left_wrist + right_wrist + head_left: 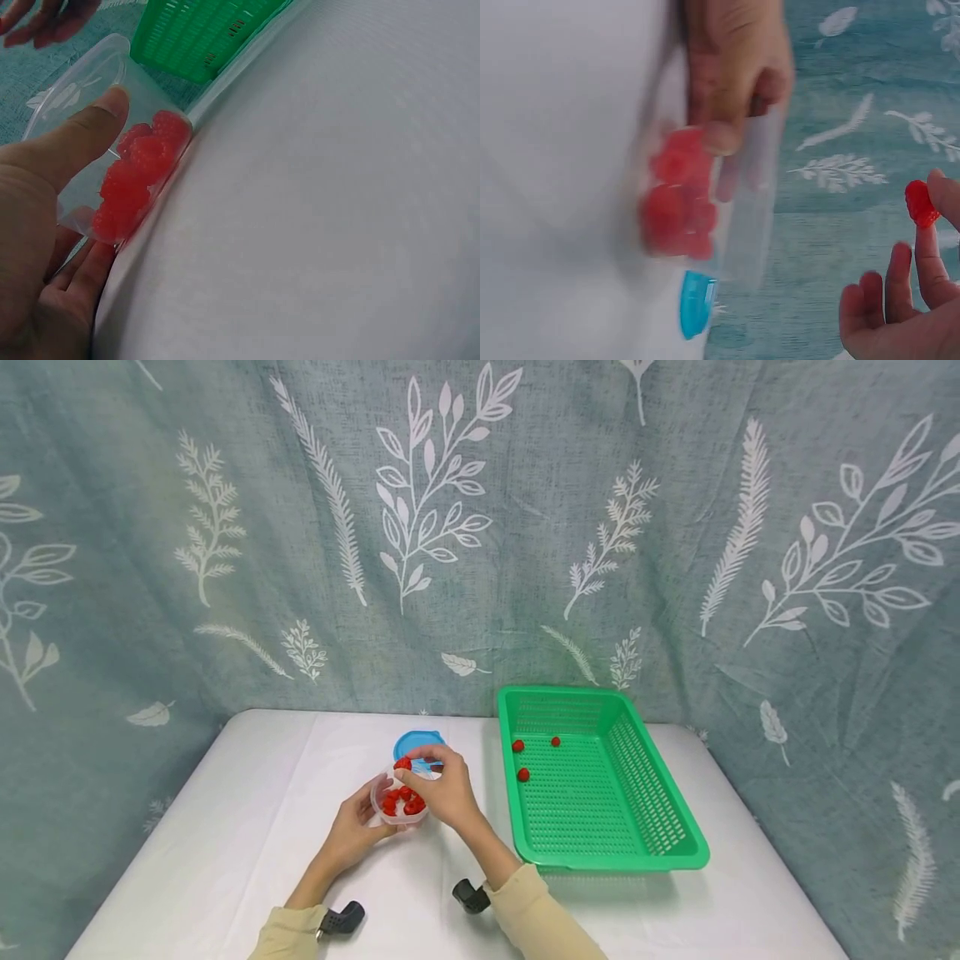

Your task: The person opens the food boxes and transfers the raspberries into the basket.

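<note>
My left hand [351,833] grips a clear plastic tub [159,91] on the table, thumb on one side and fingers on the other. Several red raspberries [152,156] lie in the tub's bottom, showing through its wall. Above the tub, my right hand [452,792] pinches a single raspberry [920,204] between thumb and index finger, the other fingers held loosely away. Just behind the tub lies a blue lid [411,743], partly hidden by the right hand.
To the right stands a green plastic basket [600,862] with slotted walls, holding three raspberries [523,774] toward its left side. A white cloth [247,827] covers the table. Behind hangs a grey-green curtain [480,643] with white leaf prints.
</note>
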A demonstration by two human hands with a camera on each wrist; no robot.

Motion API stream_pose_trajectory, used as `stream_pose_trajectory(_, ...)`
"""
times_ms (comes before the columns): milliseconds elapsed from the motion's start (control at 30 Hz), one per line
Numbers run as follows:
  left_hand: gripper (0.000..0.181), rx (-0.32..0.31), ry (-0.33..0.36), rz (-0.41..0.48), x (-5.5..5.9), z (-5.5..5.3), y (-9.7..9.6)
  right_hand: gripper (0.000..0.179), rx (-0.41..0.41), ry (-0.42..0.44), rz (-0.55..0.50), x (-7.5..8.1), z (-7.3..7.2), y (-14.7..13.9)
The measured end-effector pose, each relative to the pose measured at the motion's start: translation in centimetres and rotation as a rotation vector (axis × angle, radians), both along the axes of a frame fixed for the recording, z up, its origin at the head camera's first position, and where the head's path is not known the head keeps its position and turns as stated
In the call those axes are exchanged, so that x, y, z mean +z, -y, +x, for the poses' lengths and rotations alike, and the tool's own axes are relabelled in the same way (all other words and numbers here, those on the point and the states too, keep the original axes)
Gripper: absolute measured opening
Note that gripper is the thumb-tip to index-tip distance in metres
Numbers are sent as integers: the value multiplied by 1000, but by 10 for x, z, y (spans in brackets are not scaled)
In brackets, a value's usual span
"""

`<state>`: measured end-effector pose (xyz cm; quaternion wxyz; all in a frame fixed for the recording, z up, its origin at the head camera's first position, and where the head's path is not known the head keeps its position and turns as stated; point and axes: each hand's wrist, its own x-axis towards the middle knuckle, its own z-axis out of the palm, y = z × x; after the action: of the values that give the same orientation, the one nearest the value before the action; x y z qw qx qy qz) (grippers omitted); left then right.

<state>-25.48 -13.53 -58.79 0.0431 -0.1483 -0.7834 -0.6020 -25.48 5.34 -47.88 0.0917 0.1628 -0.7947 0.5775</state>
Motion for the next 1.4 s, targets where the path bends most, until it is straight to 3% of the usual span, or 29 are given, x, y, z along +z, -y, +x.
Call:
stream_pose_trajectory(333, 90, 6, 33, 10, 1, 0, -1, 19, 120, 34, -61, 45, 22, -14)
stream_pose_trajectory(700, 90, 19, 33, -32, 0, 2, -1, 23, 198, 88, -13, 80, 23, -48)
stream_pose_trajectory(833, 91, 25, 39, -42, 0, 2, -1, 26, 192, 97, 15, 95, 18, -63)
stream_pose_trajectory(1067, 85, 51, 68, -8, 22, 20, -9, 27, 175, 113, 25, 108, 2, -96)
stream_pose_trajectory(1400, 86, 42, 78, 9, 32, 21, -11, 31, 109, 164, 38, 99, -31, -151)
